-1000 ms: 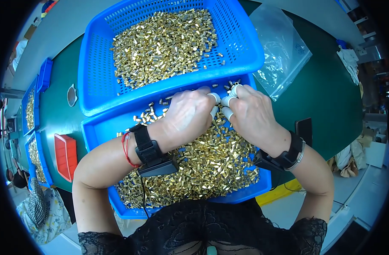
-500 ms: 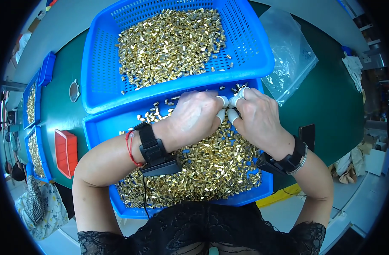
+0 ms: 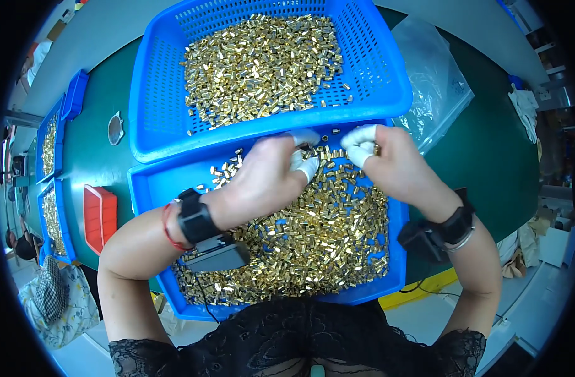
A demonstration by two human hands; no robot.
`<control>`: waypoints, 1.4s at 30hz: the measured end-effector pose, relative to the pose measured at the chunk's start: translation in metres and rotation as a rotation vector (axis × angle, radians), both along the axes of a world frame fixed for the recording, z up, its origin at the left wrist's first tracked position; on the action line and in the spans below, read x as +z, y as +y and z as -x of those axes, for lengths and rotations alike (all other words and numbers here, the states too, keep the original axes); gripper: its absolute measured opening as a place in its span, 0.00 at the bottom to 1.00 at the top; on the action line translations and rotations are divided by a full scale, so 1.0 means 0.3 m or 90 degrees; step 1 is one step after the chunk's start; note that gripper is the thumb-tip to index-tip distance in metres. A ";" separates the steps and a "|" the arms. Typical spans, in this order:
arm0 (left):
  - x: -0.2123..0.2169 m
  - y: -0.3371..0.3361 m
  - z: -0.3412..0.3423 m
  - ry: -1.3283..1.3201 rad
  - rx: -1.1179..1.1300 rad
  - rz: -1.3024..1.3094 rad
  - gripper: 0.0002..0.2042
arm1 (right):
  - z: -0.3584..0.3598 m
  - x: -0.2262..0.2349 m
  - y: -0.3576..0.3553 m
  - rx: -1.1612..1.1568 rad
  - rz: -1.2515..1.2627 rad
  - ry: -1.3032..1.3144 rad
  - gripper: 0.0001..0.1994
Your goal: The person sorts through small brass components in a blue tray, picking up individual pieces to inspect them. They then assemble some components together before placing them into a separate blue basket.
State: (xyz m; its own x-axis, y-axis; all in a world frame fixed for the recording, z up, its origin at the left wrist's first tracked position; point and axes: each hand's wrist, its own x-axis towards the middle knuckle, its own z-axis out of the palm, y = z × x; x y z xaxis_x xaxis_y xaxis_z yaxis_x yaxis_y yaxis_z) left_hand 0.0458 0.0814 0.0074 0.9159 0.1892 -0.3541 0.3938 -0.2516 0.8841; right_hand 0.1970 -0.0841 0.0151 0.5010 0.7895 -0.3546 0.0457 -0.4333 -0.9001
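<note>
Small brass fittings [image 3: 312, 239] cover much of the blue tray [image 3: 397, 264] in front of me. My left hand [image 3: 278, 166] is over the tray's far part, its white-covered fingers curled inward; what they hold, if anything, is unclear. To its right, my right hand [image 3: 394, 157] has its white-covered fingertips closed, and a brass fitting shows in its curled grip. A gap separates the hands, with loose fittings lying below. Beyond them, a perforated blue basket [image 3: 268, 125] holds a heap of similar fittings and overlaps the tray's far edge.
A clear plastic bag [image 3: 428, 81] lies right of the basket on the green table [image 3: 488, 163]. A red bin [image 3: 99, 217] stands at left, near a small round dish [image 3: 115, 129]. Blue trays [image 3: 60, 232] with fittings line the left edge. Wrist bands with black devices sit on both forearms.
My hands were together over the tray and are now apart, the left shifted left and the right shifted right. Fittings between them have come into view.
</note>
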 end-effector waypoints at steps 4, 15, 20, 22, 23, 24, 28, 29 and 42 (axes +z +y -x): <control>-0.064 -0.013 -0.034 -0.068 -0.041 -0.286 0.09 | 0.040 -0.029 0.051 0.141 -0.063 -0.499 0.06; -0.078 -0.003 -0.034 -0.186 0.026 -0.213 0.08 | 0.022 -0.033 0.070 0.235 0.028 -0.658 0.06; 0.045 0.091 0.082 0.138 0.061 0.305 0.09 | 0.026 0.023 -0.069 0.095 -0.063 -0.105 0.05; 0.017 0.139 0.103 0.142 0.089 0.439 0.08 | 0.031 0.015 -0.097 0.084 -0.050 -0.087 0.05; 0.011 0.147 0.106 0.140 0.102 0.505 0.08 | 0.030 0.015 -0.111 0.079 -0.046 -0.082 0.05; 0.008 0.130 0.102 0.138 0.100 0.503 0.08 | 0.031 0.016 -0.123 0.073 -0.041 -0.077 0.05; -0.002 0.025 0.050 -0.034 -0.025 -0.103 0.08 | 0.064 0.049 -0.129 0.080 0.007 -0.135 0.05; -0.004 0.013 0.041 -0.052 -0.052 -0.197 0.08 | 0.082 0.068 -0.121 0.098 0.046 -0.205 0.05; -0.035 0.034 0.025 -0.042 -0.036 -0.036 0.07 | 0.150 -0.016 -0.117 0.242 0.087 -0.612 0.07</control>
